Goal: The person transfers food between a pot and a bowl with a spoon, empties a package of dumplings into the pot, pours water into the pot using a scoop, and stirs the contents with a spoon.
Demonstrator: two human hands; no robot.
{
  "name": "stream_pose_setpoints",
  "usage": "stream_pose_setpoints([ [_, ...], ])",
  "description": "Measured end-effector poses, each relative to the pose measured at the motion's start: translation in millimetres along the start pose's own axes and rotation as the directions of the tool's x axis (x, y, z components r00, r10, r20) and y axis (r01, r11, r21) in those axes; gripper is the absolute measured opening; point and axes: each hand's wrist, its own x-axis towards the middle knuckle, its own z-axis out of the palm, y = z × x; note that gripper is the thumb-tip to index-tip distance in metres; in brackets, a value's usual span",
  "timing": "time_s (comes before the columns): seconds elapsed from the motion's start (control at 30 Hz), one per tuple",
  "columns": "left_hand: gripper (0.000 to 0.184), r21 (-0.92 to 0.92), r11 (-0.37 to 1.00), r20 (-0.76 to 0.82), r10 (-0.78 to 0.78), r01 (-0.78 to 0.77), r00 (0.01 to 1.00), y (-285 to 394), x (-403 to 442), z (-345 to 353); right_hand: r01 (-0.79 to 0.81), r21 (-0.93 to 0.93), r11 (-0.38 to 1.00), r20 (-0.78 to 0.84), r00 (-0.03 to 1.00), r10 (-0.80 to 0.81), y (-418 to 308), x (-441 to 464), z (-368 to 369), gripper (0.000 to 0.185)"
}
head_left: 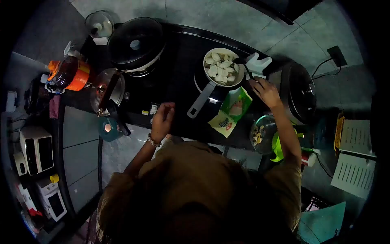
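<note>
My right hand [265, 92] is closed on the lower end of a black cooking spoon [246, 68], its dark head over the right rim of a white saucepan [206, 55]. Pale, sliced pieces of food [221, 67] fill the pan. Its grey handle [201, 101] points toward me. A green and yellow food packet [232, 110] lies flat just below the pan. At the counter's front edge, my left hand [163, 118] holds nothing, fingers loosely bent with a gap at the thumb. Small dark and yellow packets [149, 110] lie next to it.
A black-lidded pot [136, 42] stands back left, with a lidded pan [107, 91] and an orange-labelled bottle [77, 75] nearby. A large rice cooker [298, 91] is at right. In front sit a glass bowl with scraps [260, 134] and a bright green container [277, 146].
</note>
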Motion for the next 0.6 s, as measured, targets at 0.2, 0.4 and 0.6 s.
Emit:
stream_pose_setpoints([
  [0.2,0.017,-0.073,0.997,0.053,0.041,-0.037,0.998,-7.2,1.7,16.7,-0.072,0.010,0.997,-0.030,0.997,0.072,-7.7,15.1,15.6,0.034],
  [0.4,0.017,-0.043,0.999,0.106,-0.012,0.017,0.994,16.4,4.1,23.0,-0.055,0.022,0.998,-0.053,0.997,0.056,-11.7,11.1,15.2,0.027],
  [0.6,0.017,-0.120,0.992,0.100,-0.030,0.042,0.995,5.5,1.4,21.1,-0.058,0.073,0.996,-0.022,0.998,0.059,-12.3,12.9,5.9,0.038],
])
